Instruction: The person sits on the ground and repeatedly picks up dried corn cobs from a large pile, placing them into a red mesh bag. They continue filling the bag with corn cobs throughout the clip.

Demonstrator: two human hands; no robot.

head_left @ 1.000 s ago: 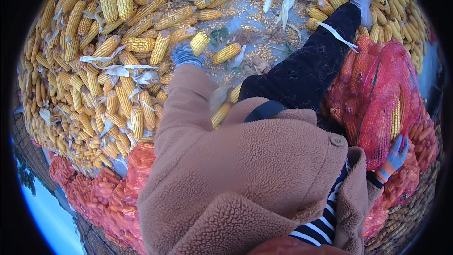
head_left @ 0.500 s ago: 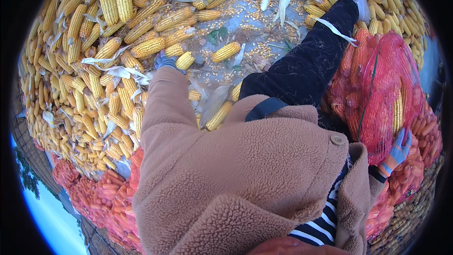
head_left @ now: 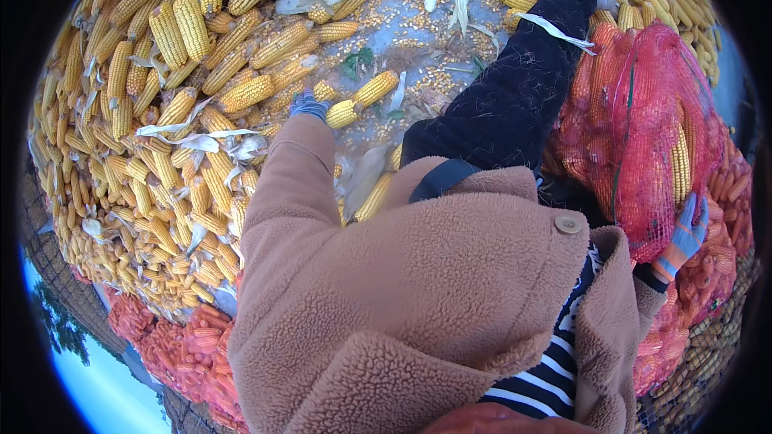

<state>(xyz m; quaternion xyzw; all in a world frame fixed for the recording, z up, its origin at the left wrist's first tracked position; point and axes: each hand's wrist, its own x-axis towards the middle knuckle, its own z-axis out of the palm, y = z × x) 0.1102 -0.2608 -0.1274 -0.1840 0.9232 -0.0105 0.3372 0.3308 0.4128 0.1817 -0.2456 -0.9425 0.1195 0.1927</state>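
Observation:
My left hand (head_left: 309, 106), in a blue-grey knitted glove, reaches to the near side of the corn heap. A yellow corn cob (head_left: 342, 114) sticks out from its fingers, which are partly hidden, and its far end meets another loose cob (head_left: 375, 88). At the right, my right hand (head_left: 683, 239) wears a striped grey-and-orange glove. It grips the side of a red mesh bag (head_left: 631, 137) filled with corn cobs, its fingers up along the netting and the thumb out of sight. The bag leans beside my leg.
A large heap of corn cobs (head_left: 169, 169) spreads on the left and far side. Loose kernels (head_left: 426, 40) and dry husks (head_left: 366, 177) litter the grey ground. My outstretched leg (head_left: 507, 104) lies between heap and bag. More filled red bags (head_left: 189, 345) lie at lower left.
My left hand has moved right with the cob, bringing it against the loose cob. The view has shifted slightly; my right hand stays on the bag.

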